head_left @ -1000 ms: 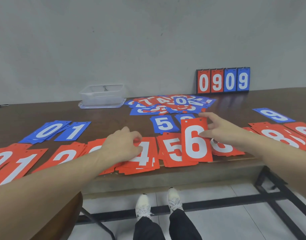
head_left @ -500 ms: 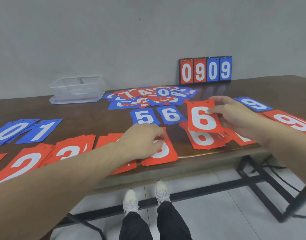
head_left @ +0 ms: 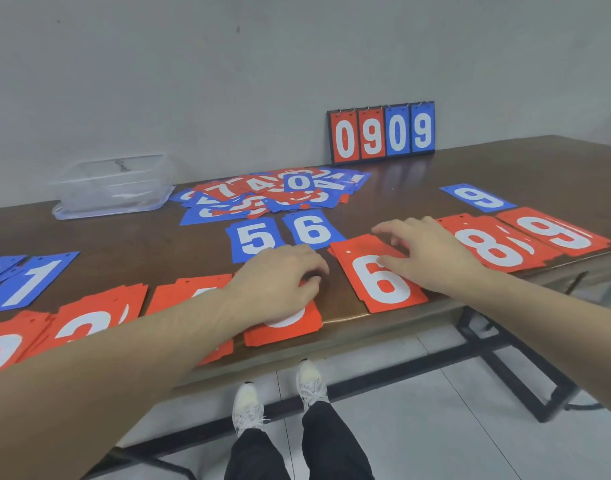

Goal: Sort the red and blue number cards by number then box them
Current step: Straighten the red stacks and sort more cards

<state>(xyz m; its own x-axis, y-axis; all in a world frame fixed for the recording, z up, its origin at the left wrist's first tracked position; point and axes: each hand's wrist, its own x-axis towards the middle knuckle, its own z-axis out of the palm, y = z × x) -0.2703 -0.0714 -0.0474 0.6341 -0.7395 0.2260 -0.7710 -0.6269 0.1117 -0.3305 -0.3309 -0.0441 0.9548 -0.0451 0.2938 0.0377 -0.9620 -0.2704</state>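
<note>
A red 6 card lies flat on top of a red stack near the table's front edge. My right hand rests on its upper right part with fingers spread and relaxed. My left hand sits on the red 5 stack, its curled fingertips pressing at the stack's upper right corner and hiding most of the numeral. Blue 5 and blue 6 cards lie just behind my hands. An unsorted heap of red and blue cards lies further back. The clear plastic box stands at the back left.
Red stacks run along the front edge: low numbers at left, red 8 and red 9 at right. Blue 1 lies at left, blue 9 at right. A flip scoreboard leans on the wall. My feet stand below the table edge.
My right hand carried the red 6 card rightward and laid it on the red 6 stack, then let go. My left hand shifted from the red 4 stack to the red 5 stack.
</note>
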